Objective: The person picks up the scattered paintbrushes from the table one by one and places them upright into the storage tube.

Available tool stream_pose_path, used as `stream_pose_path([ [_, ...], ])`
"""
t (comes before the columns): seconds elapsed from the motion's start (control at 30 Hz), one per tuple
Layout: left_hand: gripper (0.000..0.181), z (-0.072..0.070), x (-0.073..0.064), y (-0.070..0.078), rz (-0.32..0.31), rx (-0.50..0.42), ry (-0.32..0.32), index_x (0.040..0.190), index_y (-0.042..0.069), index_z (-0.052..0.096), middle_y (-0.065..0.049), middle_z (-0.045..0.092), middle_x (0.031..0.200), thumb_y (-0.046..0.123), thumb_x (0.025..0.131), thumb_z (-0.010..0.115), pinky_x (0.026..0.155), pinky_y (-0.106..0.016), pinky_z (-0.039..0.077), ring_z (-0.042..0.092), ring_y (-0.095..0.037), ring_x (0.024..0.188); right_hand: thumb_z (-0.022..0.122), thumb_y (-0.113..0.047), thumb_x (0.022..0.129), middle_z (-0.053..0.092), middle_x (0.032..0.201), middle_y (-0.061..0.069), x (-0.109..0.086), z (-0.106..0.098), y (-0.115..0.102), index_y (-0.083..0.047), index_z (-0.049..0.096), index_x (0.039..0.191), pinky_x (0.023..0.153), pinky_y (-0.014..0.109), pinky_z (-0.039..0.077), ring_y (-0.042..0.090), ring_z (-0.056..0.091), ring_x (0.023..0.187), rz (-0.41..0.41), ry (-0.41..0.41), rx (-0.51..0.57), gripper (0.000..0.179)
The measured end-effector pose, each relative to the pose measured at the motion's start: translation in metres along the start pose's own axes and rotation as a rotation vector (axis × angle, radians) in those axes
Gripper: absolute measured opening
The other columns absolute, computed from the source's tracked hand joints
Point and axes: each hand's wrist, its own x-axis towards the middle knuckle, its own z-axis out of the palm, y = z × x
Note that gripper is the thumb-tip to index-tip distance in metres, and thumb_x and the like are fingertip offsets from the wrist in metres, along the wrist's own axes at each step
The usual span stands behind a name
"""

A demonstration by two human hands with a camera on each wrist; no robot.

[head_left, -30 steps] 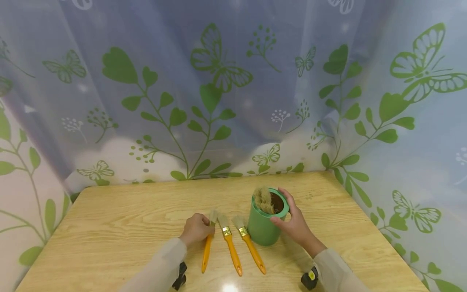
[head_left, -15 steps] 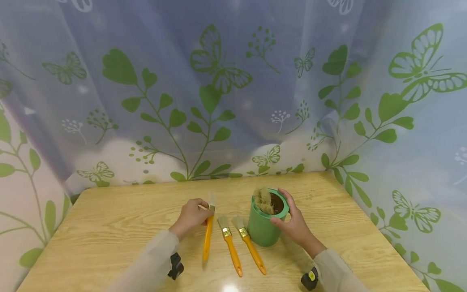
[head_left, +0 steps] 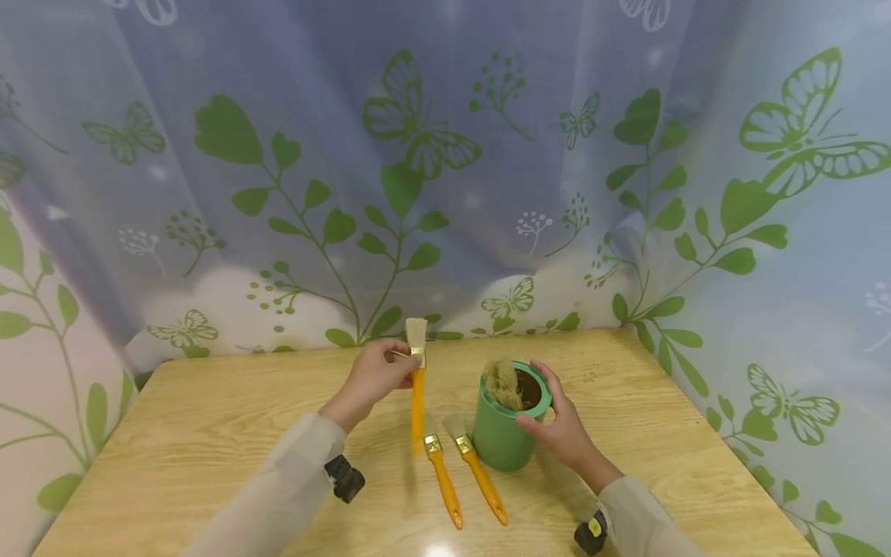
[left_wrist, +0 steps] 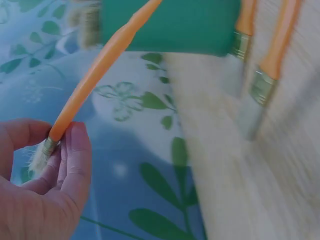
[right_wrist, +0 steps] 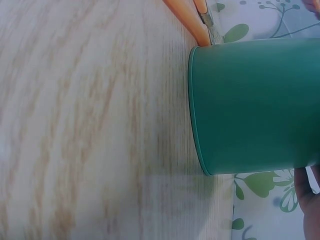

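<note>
My left hand (head_left: 374, 377) pinches a paintbrush (head_left: 418, 402) near its metal ferrule, between thumb and fingers. The brush is raised off the table, pale bristles up and orange handle hanging down, as the left wrist view also shows (left_wrist: 95, 67). My right hand (head_left: 565, 433) grips the upper side of a green cylindrical pot (head_left: 503, 441), thumb and fingers around its rim. The pot stands upright on the table. Tan, bushy bristles (head_left: 503, 384) stick out of its mouth, and its inside looks brown. What lies deeper in the pot is hidden.
Two more paintbrushes with orange handles, one in the middle (head_left: 444, 483) and one (head_left: 483, 476) by the pot's left side, lie on the wooden table (head_left: 244, 418). A leaf-and-butterfly curtain (head_left: 445, 232) hangs along the table's back and sides.
My left hand has lifted the leftmost paintbrush off the table, carrying it up and slightly right and turning it more upright. The right hand and the pot have stayed in place.
</note>
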Motion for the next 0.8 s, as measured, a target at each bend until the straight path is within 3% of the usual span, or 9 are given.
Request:
stream_pose_path([
  [0.13, 0.026, 0.003, 0.000, 0.017, 0.048, -0.107, -0.024, 0.113, -0.004, 0.058, -0.018, 0.063, 0.103, 0.011, 0.093, 0.063, 0.076, -0.032, 0.059, 0.067, -0.019, 0.080, 0.068, -0.017, 0.087, 0.038, 0.147, 0.015, -0.001, 0.000, 0.002, -0.014, 0.018, 0.153, 0.101, 0.068, 0.033, 0.040, 0.040, 0.130, -0.007, -0.004, 0.001, 0.083],
  [0.27, 0.021, 0.009, -0.004, 0.037, 0.101, -0.278, -0.016, 0.109, -0.003, 0.055, -0.015, 0.062, 0.101, 0.009, 0.093, 0.062, 0.080, -0.033, 0.058, 0.067, -0.021, 0.085, 0.068, -0.018, 0.087, 0.037, 0.148, 0.014, -0.001, 0.001, 0.001, -0.018, 0.018, 0.153, 0.101, 0.067, 0.034, 0.038, 0.040, 0.131, 0.002, -0.004, 0.001, 0.082],
  [0.37, 0.013, 0.020, -0.009, 0.051, 0.151, -0.418, 0.009, 0.101, -0.001, 0.053, -0.010, 0.060, 0.094, 0.004, 0.093, 0.062, 0.081, -0.033, 0.058, 0.066, -0.019, 0.084, 0.068, -0.021, 0.087, 0.036, 0.149, 0.014, 0.000, 0.001, 0.001, -0.022, 0.019, 0.152, 0.101, 0.066, 0.034, 0.038, 0.040, 0.130, 0.002, -0.001, 0.006, 0.082],
  [0.47, 0.013, 0.033, -0.013, 0.059, 0.194, -0.494, 0.013, 0.095, 0.002, 0.050, -0.005, 0.057, 0.088, 0.001, 0.092, 0.062, 0.081, -0.033, 0.058, 0.064, -0.014, 0.082, 0.068, -0.021, 0.087, 0.036, 0.149, 0.014, 0.000, 0.002, 0.001, -0.023, 0.019, 0.152, 0.101, 0.066, 0.034, 0.039, 0.040, 0.130, 0.000, 0.001, 0.015, 0.082],
  [0.67, 0.016, 0.055, -0.015, 0.062, 0.278, -0.457, -0.022, 0.093, 0.003, 0.048, -0.006, 0.057, 0.090, 0.002, 0.091, 0.063, 0.084, -0.035, 0.057, 0.065, -0.024, 0.089, 0.068, -0.016, 0.088, 0.036, 0.149, 0.013, 0.001, 0.002, 0.000, -0.017, 0.019, 0.153, 0.102, 0.065, 0.034, 0.039, 0.041, 0.129, 0.016, -0.002, 0.028, 0.081],
  [0.8, 0.015, 0.067, -0.013, 0.057, 0.325, -0.392, -0.026, 0.096, 0.000, 0.051, -0.011, 0.060, 0.095, 0.006, 0.092, 0.064, 0.084, -0.034, 0.057, 0.064, -0.033, 0.097, 0.067, -0.016, 0.088, 0.037, 0.149, 0.013, 0.001, 0.002, -0.001, -0.021, 0.019, 0.152, 0.102, 0.062, 0.036, 0.034, 0.043, 0.129, 0.029, 0.002, 0.015, 0.080],
])
